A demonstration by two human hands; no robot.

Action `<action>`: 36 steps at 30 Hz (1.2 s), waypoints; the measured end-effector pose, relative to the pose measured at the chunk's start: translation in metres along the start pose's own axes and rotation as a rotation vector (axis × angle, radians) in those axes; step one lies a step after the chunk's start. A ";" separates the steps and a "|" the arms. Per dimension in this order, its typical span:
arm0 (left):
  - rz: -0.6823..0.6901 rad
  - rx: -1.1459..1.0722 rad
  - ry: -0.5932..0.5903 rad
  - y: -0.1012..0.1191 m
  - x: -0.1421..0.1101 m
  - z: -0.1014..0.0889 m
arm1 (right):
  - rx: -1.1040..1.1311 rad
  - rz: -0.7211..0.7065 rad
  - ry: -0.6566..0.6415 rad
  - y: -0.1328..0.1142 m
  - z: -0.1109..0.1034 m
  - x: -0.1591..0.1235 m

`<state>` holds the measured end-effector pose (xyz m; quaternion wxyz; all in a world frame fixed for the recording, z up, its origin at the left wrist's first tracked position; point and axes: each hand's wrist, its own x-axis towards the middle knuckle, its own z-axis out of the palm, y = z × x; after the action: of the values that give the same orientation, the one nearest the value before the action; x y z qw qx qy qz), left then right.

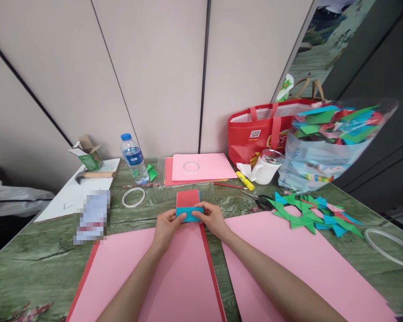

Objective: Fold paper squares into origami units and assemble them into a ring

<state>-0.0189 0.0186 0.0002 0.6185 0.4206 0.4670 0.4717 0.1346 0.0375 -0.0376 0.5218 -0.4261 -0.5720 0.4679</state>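
Between my two hands is a small piece of blue paper, pinched at both ends. My left hand grips its left end with the thumb in front, and my right hand does the same at the right end. Directly behind the blue paper lies a small stack of red paper, partly hidden by it. Under my left forearm is a large pink sheet with red edges showing below it. A second pile of pink sheets lies beneath my right forearm.
Folded green and blue paper rings and scissors lie at the right. Behind them stand a stuffed plastic bag, a white mug and a red bag. A water bottle, hammer and white ring are leftward.
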 end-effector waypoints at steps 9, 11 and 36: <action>0.009 0.008 -0.017 -0.001 0.001 -0.001 | -0.034 0.011 0.017 -0.001 0.000 0.000; 0.009 0.006 -0.021 -0.002 0.001 -0.002 | -0.034 0.020 0.016 -0.001 0.000 0.000; -0.004 -0.006 -0.025 -0.004 0.002 -0.002 | -0.027 0.029 0.016 -0.002 0.000 0.000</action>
<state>-0.0203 0.0197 -0.0040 0.6266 0.4237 0.4585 0.4666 0.1344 0.0370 -0.0353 0.5137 -0.4450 -0.5678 0.4643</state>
